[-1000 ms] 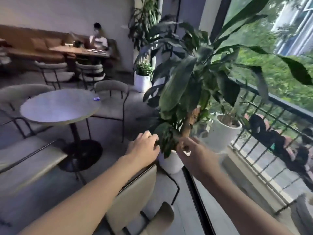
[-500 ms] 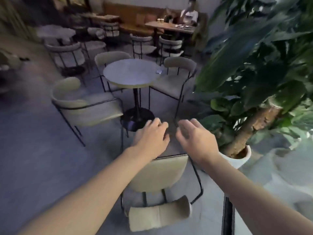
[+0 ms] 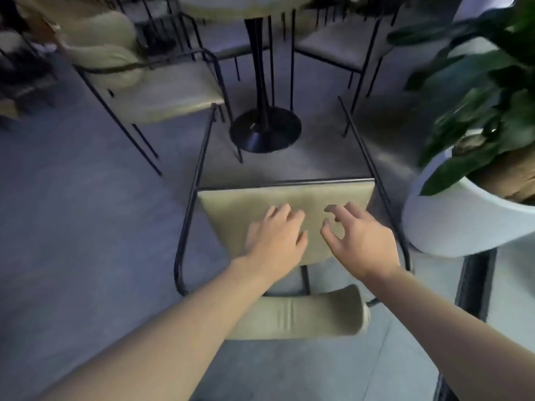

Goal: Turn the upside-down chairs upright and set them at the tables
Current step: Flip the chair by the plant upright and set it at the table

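Note:
A beige chair [image 3: 231,206] with a thin black frame lies tipped over on the floor just below me, its seat underside facing up and its padded backrest [image 3: 301,316] down near my forearms. Two black legs stick out toward the table's round black base [image 3: 265,131]. My left hand [image 3: 275,238] hovers over the seat underside with fingers loosely curled. My right hand [image 3: 359,238] hovers beside it, fingers spread and bent. Neither hand holds anything.
An upright beige chair [image 3: 150,94] stands left of the table base, another [image 3: 341,41] at the far right. A large white planter [image 3: 451,227] with a leafy plant [image 3: 486,82] crowds the tipped chair's right side. Grey floor lies open at left.
The view has swung from the plant and railing down to the floor. Both hands have dropped toward the tipped chair's seat, and the chair now fills the middle of the view.

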Demonstrator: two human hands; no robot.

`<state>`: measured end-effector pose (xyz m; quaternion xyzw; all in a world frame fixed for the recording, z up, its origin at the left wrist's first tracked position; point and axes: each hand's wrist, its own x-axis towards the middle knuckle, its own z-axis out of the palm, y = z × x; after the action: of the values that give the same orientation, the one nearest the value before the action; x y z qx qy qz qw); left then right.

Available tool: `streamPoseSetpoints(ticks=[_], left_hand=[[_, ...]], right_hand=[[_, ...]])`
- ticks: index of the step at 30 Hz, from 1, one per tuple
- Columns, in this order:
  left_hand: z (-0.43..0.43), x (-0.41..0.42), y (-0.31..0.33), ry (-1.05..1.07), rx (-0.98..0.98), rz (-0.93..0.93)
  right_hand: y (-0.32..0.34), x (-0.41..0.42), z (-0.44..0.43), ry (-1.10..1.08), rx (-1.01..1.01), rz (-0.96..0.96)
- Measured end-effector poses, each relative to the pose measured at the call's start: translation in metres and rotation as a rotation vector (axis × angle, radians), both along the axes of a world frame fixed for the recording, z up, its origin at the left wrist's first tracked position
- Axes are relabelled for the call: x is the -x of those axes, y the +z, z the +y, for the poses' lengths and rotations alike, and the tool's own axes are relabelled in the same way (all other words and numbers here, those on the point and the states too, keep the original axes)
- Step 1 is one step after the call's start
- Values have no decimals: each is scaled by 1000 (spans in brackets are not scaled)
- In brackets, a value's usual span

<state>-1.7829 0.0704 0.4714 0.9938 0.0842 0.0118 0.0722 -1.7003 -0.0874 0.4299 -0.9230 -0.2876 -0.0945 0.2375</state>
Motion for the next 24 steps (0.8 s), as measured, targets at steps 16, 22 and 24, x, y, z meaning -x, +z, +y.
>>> streamPoseSetpoints(ticks=[16,22,24], left_hand=[[34,-11,-402,96,-68,99],[42,-11,-473,122,-65,65],[47,-7,-486,143,-70,75]], right_hand=[[-402,4,18,8,128,176],[-455,1,31,16,155,193],[-465,1,33,15,186,211]])
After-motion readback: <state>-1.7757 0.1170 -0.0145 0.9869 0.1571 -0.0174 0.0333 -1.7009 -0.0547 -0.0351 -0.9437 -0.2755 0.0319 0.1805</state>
